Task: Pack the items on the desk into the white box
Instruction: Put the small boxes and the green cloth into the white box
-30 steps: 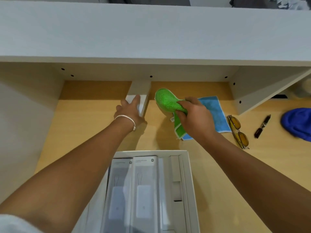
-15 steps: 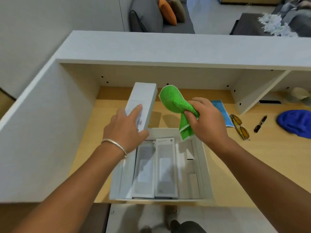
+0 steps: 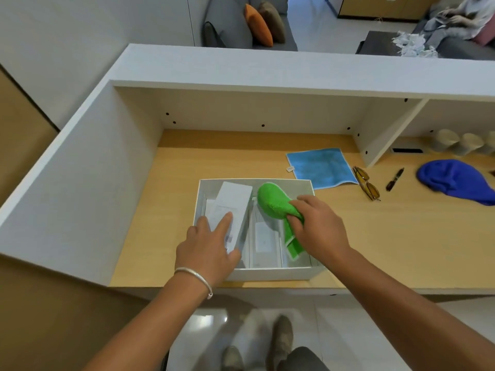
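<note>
Wooden desk [image 3: 375,250] with a white box [image 3: 273,274] at its front edge.

Taking the white box as the landmark: a blue cloth [image 3: 321,167] lies flat on the desk just behind its far right corner, touching or nearly so. To the right of the box, beyond the cloth, lie yellow-tinted sunglasses [image 3: 366,182], then a dark pen [image 3: 394,179], then a crumpled dark blue fabric [image 3: 455,180] farthest right. Pale round containers [image 3: 455,143] stand well behind and right of the box.
</note>
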### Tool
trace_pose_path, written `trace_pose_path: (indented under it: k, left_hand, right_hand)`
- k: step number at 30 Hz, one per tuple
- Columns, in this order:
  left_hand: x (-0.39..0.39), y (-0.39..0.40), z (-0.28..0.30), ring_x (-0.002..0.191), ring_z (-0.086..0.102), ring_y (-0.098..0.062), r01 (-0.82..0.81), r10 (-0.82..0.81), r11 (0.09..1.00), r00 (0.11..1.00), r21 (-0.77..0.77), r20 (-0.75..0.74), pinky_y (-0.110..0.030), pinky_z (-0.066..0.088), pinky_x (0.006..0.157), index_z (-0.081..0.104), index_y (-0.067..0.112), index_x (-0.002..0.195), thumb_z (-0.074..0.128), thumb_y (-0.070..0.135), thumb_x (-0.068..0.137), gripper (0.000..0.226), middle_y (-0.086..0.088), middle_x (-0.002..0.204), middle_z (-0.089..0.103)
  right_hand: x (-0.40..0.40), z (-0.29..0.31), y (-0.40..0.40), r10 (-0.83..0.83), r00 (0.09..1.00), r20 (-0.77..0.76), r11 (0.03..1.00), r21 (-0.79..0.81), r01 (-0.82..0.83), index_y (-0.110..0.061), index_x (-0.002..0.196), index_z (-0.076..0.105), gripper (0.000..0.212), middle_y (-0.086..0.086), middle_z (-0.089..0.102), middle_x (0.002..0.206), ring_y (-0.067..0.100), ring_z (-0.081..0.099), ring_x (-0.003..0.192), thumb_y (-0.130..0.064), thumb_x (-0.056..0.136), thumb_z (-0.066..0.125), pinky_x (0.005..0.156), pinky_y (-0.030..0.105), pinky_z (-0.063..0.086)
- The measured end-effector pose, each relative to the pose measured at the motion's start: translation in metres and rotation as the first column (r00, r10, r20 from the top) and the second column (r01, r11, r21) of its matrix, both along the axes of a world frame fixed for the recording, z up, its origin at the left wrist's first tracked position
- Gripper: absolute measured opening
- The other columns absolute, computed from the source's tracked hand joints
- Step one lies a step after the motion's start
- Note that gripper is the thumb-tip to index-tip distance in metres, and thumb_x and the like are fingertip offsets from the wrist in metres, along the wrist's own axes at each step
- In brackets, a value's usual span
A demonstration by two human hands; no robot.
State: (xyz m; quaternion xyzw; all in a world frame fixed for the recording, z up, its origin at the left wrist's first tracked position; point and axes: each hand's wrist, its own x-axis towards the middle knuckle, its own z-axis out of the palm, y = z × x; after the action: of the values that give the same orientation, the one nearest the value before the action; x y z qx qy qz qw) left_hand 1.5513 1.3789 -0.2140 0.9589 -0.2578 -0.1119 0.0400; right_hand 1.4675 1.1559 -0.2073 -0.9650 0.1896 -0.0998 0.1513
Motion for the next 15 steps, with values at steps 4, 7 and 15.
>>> trace_pose_path:
  k: [4,7,15]
  left_hand:
    - [0.008,-0.018,-0.013,0.11,0.046,-0.028,-0.023,0.026,0.998,0.999,0.053,-0.04,-0.034,0.045,0.074,0.007,0.042,0.147,0.041,0.056,0.084,0.073,-0.008,0.136,0.032]
    - [0.007,-0.028,-0.031,0.114,0.044,-0.03,-0.035,0.049,0.992,0.992,0.119,-0.117,-0.036,0.046,0.084,0.003,0.04,0.149,0.042,0.055,0.086,0.076,-0.009,0.147,0.02]
    - [0.019,-0.041,-0.047,0.138,0.024,-0.034,-0.065,0.116,0.984,0.942,0.168,-0.316,-0.044,0.038,0.103,0.003,0.038,0.15,0.049,0.067,0.082,0.087,-0.006,0.158,-0.001]
  right_hand:
    - [0.006,-0.017,-0.011,-0.022,0.995,-0.095,0.998,-0.06,0.017,-0.018,0.111,0.064,0.026,-0.001,0.06,0.114,0.023,0.054,0.102,-0.031,0.092,0.053,0.064,0.033,0.049]
    - [0.017,-0.024,-0.019,0.0,0.996,-0.092,0.995,-0.096,-0.009,-0.013,0.107,0.064,0.024,0.004,0.061,0.109,0.026,0.053,0.1,-0.027,0.09,0.054,0.067,0.036,0.047]
    - [0.026,-0.043,-0.021,0.121,0.917,-0.38,0.941,-0.251,-0.228,-0.015,0.127,0.051,0.044,0.016,0.038,0.145,0.033,0.021,0.141,-0.038,0.089,0.046,0.111,0.043,0.023]
